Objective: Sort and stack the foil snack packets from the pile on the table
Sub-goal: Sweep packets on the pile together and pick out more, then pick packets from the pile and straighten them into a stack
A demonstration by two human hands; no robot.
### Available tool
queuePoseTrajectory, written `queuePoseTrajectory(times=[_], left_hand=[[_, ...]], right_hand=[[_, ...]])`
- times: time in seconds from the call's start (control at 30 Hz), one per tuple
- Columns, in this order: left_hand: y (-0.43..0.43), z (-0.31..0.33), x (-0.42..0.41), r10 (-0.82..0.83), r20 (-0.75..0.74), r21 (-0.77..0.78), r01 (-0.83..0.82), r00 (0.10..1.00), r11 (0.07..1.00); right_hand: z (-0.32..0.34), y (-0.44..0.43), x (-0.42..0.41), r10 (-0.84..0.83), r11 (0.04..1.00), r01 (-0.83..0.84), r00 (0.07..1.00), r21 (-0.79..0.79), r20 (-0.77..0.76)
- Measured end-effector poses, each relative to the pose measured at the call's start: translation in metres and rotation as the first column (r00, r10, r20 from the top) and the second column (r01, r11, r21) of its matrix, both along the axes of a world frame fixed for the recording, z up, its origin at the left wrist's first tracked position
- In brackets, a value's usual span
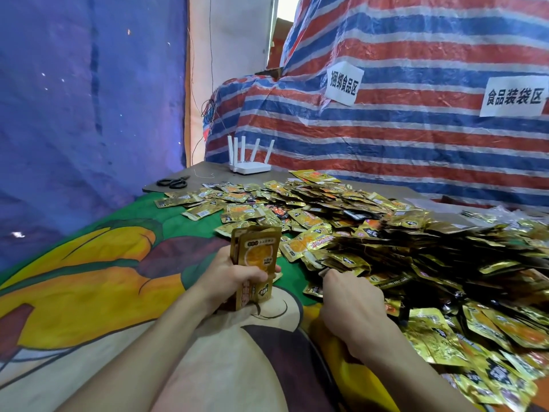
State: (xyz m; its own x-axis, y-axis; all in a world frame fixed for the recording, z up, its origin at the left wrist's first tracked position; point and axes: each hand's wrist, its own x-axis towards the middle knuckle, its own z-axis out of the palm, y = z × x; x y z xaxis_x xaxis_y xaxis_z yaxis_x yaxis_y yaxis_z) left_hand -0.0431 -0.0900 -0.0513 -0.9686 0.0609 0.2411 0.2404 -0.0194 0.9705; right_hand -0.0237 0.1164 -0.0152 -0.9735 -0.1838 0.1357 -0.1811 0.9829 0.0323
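Observation:
A big pile of gold foil snack packets [386,233] covers the right half of the table. My left hand [228,278] grips an upright stack of gold packets [255,257], thumb across the front one, which shows an orange picture. My right hand [350,304] reaches into the near edge of the pile, back of the hand up. Its fingertips are hidden among the packets, so I cannot tell whether they hold one.
A colourful cartoon cloth [104,286] covers the table's left and near part. Black scissors [173,182] and a white router [251,162] sit at the far edge. Behind stands a striped tarpaulin [401,129] with paper signs; a blue sheet [89,99] hangs at left.

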Motion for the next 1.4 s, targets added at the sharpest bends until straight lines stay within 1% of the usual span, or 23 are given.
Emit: queuePoseTrajectory(times=[0.17, 0.33, 0.43, 0.5, 0.53, 0.57, 0.6, 0.63, 0.67, 0.7, 0.8, 0.87, 0.97, 1.0, 1.07, 1.13, 1.17, 1.2, 1.23, 1.27, 1.33, 1.37, 1.4], left_hand=[[0.0, 0.001, 0.002, 0.005, 0.009, 0.029, -0.005, 1.0, 1.0], [0.001, 0.001, 0.001, -0.009, 0.044, 0.038, 0.007, 0.999, 0.999], [0.0, 0.003, 0.003, -0.094, 0.072, 0.099, 0.087, 0.993, 0.991], [0.001, 0.004, 0.003, -0.101, 0.075, 0.096, 0.094, 0.992, 0.991], [0.002, 0.004, 0.003, -0.079, 0.074, 0.099, 0.072, 0.994, 0.992], [0.003, 0.005, 0.003, -0.056, 0.074, 0.114, 0.047, 0.996, 0.992], [0.004, 0.004, 0.003, -0.039, 0.077, 0.14, 0.028, 0.996, 0.99], [0.005, 0.004, 0.003, -0.033, 0.084, 0.172, 0.018, 0.996, 0.985], [0.006, 0.005, 0.003, -0.034, 0.093, 0.207, 0.015, 0.995, 0.978], [0.007, 0.006, 0.004, -0.039, 0.105, 0.242, 0.013, 0.994, 0.97], [0.008, 0.01, 0.005, -0.078, 0.119, 0.326, 0.035, 0.99, 0.945], [0.01, 0.011, 0.006, -0.13, 0.098, 0.353, 0.087, 0.987, 0.931], [0.016, 0.01, 0.008, -0.12, 0.088, 0.257, 0.094, 0.989, 0.962], [0.018, 0.009, 0.009, -0.1, 0.083, 0.217, 0.08, 0.992, 0.973], [0.02, 0.009, 0.009, -0.098, 0.096, 0.196, 0.078, 0.991, 0.978], [0.021, 0.01, 0.011, -0.174, 0.117, 0.24, 0.142, 0.978, 0.96], [0.021, 0.011, 0.011, -0.225, 0.121, 0.282, 0.184, 0.967, 0.942], [0.02, 0.012, 0.012, -0.272, 0.123, 0.339, 0.217, 0.954, 0.916], [0.018, 0.014, 0.012, -0.311, 0.125, 0.405, 0.238, 0.942, 0.883], [0.015, 0.014, 0.012, -0.351, 0.124, 0.473, 0.256, 0.928, 0.843], [0.011, 0.016, 0.012, -0.447, 0.093, 0.577, 0.317, 0.89, 0.752], [0.01, 0.017, 0.013, -0.488, 0.074, 0.603, 0.352, 0.869, 0.716], [0.009, 0.016, 0.013, -0.518, 0.061, 0.614, 0.377, 0.853, 0.694]], right_hand=[[-0.002, 0.002, -0.002, -0.022, 0.999, 0.02, 0.999, -0.036, -0.042], [-0.004, -0.005, 0.001, -0.011, 0.999, 0.014, 0.999, 0.047, -0.049], [-0.009, -0.008, 0.006, 0.017, 0.998, -0.014, 0.999, 0.061, -0.044], [-0.01, -0.008, 0.004, 0.021, 1.0, -0.022, 0.995, -0.012, -0.098], [-0.011, -0.007, 0.001, 0.057, 0.993, -0.069, 0.99, -0.092, -0.132], [-0.011, -0.007, -0.001, 0.115, 0.962, -0.147, 0.982, -0.228, -0.146], [-0.009, -0.007, -0.004, 0.193, 0.881, -0.234, 0.971, -0.411, -0.139], [-0.009, -0.008, -0.007, 0.27, 0.758, -0.295, 0.954, -0.582, -0.132], [-0.008, -0.009, -0.009, 0.334, 0.639, -0.333, 0.932, -0.694, -0.139], [-0.009, -0.01, -0.01, 0.378, 0.557, -0.351, 0.914, -0.752, -0.147], [-0.015, -0.009, -0.012, 0.444, 0.385, -0.323, 0.886, -0.865, -0.133], [-0.018, -0.008, -0.013, 0.45, 0.291, -0.285, 0.883, -0.913, -0.132], [-0.016, -0.009, -0.012, 0.459, 0.219, -0.274, 0.876, -0.937, -0.149], [-0.016, -0.01, -0.012, 0.468, 0.214, -0.274, 0.871, -0.937, -0.148], [-0.016, -0.011, -0.01, 0.47, 0.25, -0.288, 0.871, -0.925, -0.144], [-0.018, -0.01, -0.012, 0.445, 0.29, -0.273, 0.887, -0.917, -0.123], [-0.018, -0.009, -0.013, 0.424, 0.294, -0.231, 0.901, -0.928, -0.09], [-0.017, -0.007, -0.014, 0.414, 0.274, -0.163, 0.91, -0.948, -0.037], [-0.016, -0.006, -0.015, 0.436, 0.221, -0.084, 0.9, -0.972, 0.022], [-0.015, -0.005, -0.016, 0.493, 0.131, 0.005, 0.867, -0.991, 0.069], [-0.01, -0.002, -0.018, 0.653, -0.063, 0.175, 0.752, -0.983, 0.092], [-0.007, -0.002, -0.017, 0.731, -0.109, 0.228, 0.678, -0.967, 0.077], [-0.005, -0.001, -0.017, 0.783, -0.13, 0.248, 0.619, -0.96, 0.054]])
